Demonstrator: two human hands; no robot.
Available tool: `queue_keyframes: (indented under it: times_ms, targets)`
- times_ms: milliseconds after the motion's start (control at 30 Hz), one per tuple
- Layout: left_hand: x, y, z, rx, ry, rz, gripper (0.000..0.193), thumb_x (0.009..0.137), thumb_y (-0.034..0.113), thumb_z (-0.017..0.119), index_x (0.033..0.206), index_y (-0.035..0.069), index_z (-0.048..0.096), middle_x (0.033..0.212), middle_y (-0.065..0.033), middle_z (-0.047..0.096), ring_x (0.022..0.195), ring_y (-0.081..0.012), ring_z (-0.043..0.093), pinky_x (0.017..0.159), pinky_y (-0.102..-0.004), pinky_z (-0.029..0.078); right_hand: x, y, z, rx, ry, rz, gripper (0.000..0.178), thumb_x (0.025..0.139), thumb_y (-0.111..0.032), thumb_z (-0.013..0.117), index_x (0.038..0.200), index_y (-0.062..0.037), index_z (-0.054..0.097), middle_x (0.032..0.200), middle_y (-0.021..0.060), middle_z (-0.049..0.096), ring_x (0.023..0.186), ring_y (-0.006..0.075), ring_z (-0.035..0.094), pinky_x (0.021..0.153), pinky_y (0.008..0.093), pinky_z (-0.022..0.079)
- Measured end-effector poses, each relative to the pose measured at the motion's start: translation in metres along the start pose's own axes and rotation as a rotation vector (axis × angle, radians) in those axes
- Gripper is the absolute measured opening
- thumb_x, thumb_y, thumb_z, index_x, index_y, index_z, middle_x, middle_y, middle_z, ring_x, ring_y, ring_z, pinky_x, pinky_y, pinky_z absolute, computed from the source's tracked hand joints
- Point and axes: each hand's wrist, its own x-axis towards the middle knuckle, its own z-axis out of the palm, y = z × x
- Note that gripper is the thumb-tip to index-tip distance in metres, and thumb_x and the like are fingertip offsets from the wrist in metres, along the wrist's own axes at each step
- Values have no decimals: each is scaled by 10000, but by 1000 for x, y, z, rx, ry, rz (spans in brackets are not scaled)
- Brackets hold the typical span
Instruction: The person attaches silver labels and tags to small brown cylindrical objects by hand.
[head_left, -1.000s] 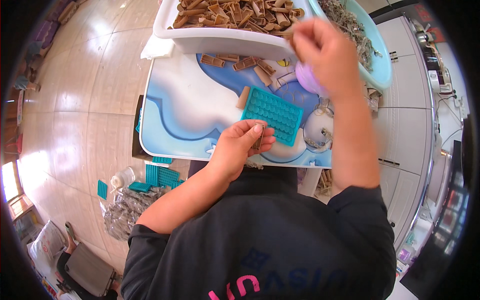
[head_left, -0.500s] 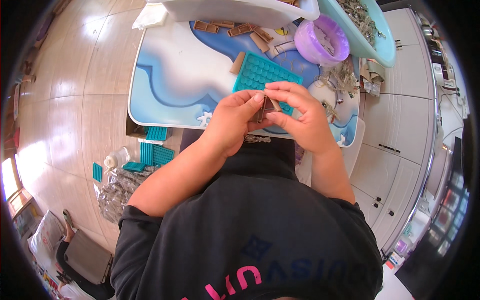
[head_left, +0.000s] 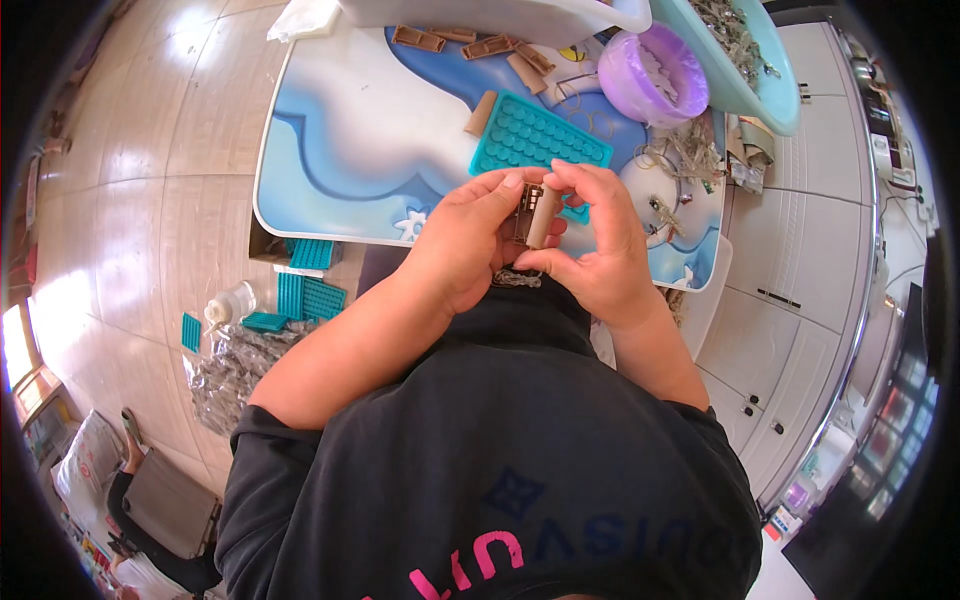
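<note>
My left hand [head_left: 462, 240] and my right hand [head_left: 592, 240] meet over the near edge of a small blue-and-white table [head_left: 340, 150]. Together they grip a small tan plastic piece [head_left: 538, 213] with a dark metal part on its left side. Just beyond my fingers lies a teal tray [head_left: 535, 140] with rows of round pockets. One tan piece [head_left: 480, 113] rests beside the tray, and more tan pieces [head_left: 470, 43] lie at the table's far edge.
A purple bowl [head_left: 662, 78] and a light-blue basin [head_left: 745, 55] with small metal parts stand at the far right. A white tub [head_left: 500, 15] is at the far edge. Teal trays [head_left: 305, 295] and a clear bag [head_left: 235, 365] lie on the tiled floor to the left.
My right hand came back from the white tub to meet my left hand. Both hands now hold the tan piece nearer my body, off the teal tray.
</note>
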Motion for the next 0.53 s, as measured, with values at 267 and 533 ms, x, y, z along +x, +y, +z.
queue_keyframes:
  times_ms: [267, 533]
  targets:
    - [-1, 0, 2, -3, 57, -7, 334, 980, 220, 369, 1185, -13, 490, 1018, -125, 593, 898, -213, 619, 766, -335, 531, 6, 2, -1, -70, -47, -100, 725, 544, -125, 812, 1191, -49, 494, 1089, 114, 568, 978, 313, 539, 840, 397, 432]
    - [0, -1, 2, 45, 13, 1, 314, 970, 232, 415, 1184, 25, 518, 959, -78, 590, 855, -175, 603, 770, -304, 517, 7, 6, 0, -117, -73, -160, 737, 538, -95, 807, 1205, -65, 495, 1098, 115, 561, 978, 315, 535, 846, 401, 436]
